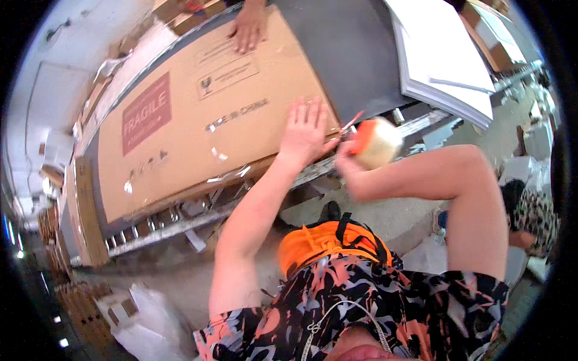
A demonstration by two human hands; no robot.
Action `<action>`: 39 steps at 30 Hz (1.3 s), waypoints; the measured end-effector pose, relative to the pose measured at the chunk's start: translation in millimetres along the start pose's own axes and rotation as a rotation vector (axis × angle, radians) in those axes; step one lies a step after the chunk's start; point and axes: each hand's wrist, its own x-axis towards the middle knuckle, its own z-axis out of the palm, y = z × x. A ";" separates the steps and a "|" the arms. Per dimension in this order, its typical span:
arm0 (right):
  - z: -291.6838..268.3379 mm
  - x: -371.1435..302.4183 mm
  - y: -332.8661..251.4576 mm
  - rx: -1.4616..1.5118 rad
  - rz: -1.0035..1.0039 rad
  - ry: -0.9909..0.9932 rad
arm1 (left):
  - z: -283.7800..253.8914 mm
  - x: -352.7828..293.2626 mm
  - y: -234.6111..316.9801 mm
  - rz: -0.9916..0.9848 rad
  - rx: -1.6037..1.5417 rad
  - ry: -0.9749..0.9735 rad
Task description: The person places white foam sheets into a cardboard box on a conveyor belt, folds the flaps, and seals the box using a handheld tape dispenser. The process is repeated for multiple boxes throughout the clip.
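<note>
A large flat brown cardboard box [241,135] with printed markings lies in front of me, angled up to the right. My left hand [305,129] rests flat on its top near the right corner, fingers stretched out. Just beside that corner my right hand [348,161] is closed on a tape dispenser [360,137] with orange parts and a pale roll of tape. Motion blurs the roll, and the handle is mostly covered by my fingers. Another person's hand [248,29] lies on the far edge of the box.
The box sits on a roller conveyor [153,224] with a metal edge. White foam sheets [442,57] are stacked at the far right, beside a dark grey surface [343,48]. Plastic-wrapped material [147,322] lies on the floor at lower left. Another person is partly visible at right.
</note>
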 end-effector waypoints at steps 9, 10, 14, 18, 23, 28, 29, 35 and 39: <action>-9.7 -33.5 -51.7 1.508 -0.152 0.963 | -20.3 -100.4 -72.9 -0.054 -0.040 0.161; -16.6 -45.1 -55.8 1.661 -0.124 1.149 | -41.5 -147.6 -107.6 -0.089 -0.063 0.120; -56.8 -74.3 -39.7 2.036 -0.174 1.713 | -110.6 -351.6 -270.7 -0.374 0.123 -0.056; -128.8 -73.8 41.1 2.015 0.053 2.333 | -150.5 -487.4 -383.1 -0.492 0.259 -0.089; -294.8 -104.0 232.7 2.825 -0.300 2.569 | -147.5 -530.4 -438.3 -0.250 0.187 0.065; -430.1 -95.1 462.4 3.136 -0.670 2.675 | -133.5 -530.4 -420.8 -0.490 0.095 0.160; -450.2 -91.8 495.2 3.175 -0.271 2.664 | -139.6 -527.1 -414.8 -0.511 0.118 0.090; -494.1 -65.5 492.5 2.570 0.882 1.951 | -174.7 -534.7 -389.5 -0.319 -0.142 0.194; -513.6 -60.1 397.1 2.117 1.322 1.387 | -175.7 -537.8 -499.7 -0.346 -0.167 0.076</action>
